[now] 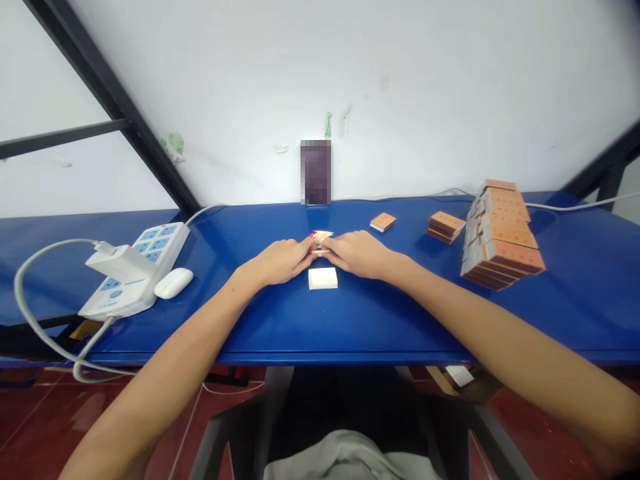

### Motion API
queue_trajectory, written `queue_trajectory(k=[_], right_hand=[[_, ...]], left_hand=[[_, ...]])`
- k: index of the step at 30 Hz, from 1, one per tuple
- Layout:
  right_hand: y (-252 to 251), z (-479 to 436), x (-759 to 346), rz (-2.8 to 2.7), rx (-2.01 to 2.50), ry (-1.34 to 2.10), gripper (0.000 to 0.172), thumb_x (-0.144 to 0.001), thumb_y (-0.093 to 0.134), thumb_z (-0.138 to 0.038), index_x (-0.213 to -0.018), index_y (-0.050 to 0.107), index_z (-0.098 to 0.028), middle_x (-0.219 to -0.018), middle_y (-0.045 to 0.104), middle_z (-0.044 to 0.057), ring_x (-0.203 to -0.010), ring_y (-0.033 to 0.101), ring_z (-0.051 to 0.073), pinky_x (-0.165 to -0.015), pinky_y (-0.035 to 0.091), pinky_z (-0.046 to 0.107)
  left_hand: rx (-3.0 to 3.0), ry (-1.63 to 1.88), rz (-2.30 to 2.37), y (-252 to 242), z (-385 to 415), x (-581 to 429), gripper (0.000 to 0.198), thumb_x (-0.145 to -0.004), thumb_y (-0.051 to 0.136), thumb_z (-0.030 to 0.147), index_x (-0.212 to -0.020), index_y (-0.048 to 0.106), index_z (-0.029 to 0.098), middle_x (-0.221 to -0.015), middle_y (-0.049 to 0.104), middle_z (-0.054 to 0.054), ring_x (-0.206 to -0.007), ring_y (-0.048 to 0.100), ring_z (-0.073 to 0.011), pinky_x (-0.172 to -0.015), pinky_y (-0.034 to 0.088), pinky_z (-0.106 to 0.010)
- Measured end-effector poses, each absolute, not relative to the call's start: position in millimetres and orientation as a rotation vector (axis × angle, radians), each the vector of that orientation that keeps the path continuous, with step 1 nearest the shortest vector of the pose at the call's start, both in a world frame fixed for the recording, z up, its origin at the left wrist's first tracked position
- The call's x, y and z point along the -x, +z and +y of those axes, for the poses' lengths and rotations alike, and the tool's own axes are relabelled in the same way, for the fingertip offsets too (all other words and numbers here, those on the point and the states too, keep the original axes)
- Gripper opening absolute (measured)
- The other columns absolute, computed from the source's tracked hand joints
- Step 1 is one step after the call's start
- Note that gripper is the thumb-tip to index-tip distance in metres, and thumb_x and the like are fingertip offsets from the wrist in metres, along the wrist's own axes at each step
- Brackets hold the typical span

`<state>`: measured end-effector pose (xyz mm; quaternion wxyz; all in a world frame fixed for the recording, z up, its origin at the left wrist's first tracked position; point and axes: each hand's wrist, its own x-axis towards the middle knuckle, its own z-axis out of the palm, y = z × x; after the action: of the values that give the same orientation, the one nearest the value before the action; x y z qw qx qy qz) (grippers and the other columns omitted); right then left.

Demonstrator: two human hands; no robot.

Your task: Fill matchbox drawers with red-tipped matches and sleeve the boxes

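Observation:
Between my two hands, at the middle of the blue table, is a small bunch of matchsticks (323, 235), pale with some red heads. My left hand (286, 260) closes its fingers on the left side of the bunch. From the right, my right hand (357, 253) pinches it with thumb and fingers. Part of the bunch is hidden by the fingers. Just below the hands lies a small white matchbox tray (323, 279); whether its inside faces up I cannot tell.
A single orange matchbox (383, 222), a short pile (445, 227) and a tall stack of matchboxes (503, 233) stand to the right. At left are a white power strip (167, 243) with a plugged charger (121, 262) and a white earbud case (173, 283). A phone (316, 173) leans on the wall.

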<state>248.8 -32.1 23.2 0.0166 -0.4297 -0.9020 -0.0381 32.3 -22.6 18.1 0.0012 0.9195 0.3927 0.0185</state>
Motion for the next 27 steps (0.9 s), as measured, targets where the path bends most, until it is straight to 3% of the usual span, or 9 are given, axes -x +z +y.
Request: queue_trajectory(k=[9,14,20,27], right_hand=[[50,-50,-258,-2.723,1.130,0.400,0.030,-0.102,0.050,-0.037,-0.084,0.065,-0.019,-0.067,0.058,0.001,-0.058,0.044,0.013,-0.060,0.026,0.029],[55,-56,-258,-2.750,1.052,0.675,0.027,-0.097,0.056,-0.034,-0.079,0.068,-0.019,-0.065,0.059,-0.001,-0.057,0.045,0.012,-0.061,0.029,0.027],[53,-55,-259,-2.741,1.048,0.687,0.024,-0.093,0.062,-0.036,-0.086,0.076,-0.018,-0.064,0.062,-0.001,-0.056,0.047,0.011,-0.060,0.031,0.028],[46,-41,-263,-2.538,1.179,0.536,0.020,-0.092,0.056,-0.027,-0.081,0.070,-0.018,-0.059,0.053,-0.003,-0.055,0.043,0.011,-0.060,0.029,0.026]], left_hand=[[-2.493,0.209,0.959,46,-40,-30,0.038,-0.102,0.043,0.050,-0.089,0.059,0.018,-0.057,0.046,0.004,-0.050,0.038,-0.0117,-0.052,0.029,-0.026],[-2.417,0.171,0.890,49,-44,-30,0.030,-0.093,0.057,0.044,-0.082,0.067,0.017,-0.059,0.042,0.005,-0.052,0.035,-0.0096,-0.051,0.028,-0.025],[-2.455,0.274,0.915,47,-45,-30,0.028,-0.086,0.065,0.044,-0.080,0.069,0.018,-0.057,0.043,0.005,-0.051,0.035,-0.0092,-0.050,0.027,-0.025],[-2.717,0.405,1.125,35,-31,-25,0.022,-0.098,0.049,0.035,-0.100,0.066,0.020,-0.062,0.053,0.003,-0.053,0.045,-0.0130,-0.057,0.031,-0.028]])
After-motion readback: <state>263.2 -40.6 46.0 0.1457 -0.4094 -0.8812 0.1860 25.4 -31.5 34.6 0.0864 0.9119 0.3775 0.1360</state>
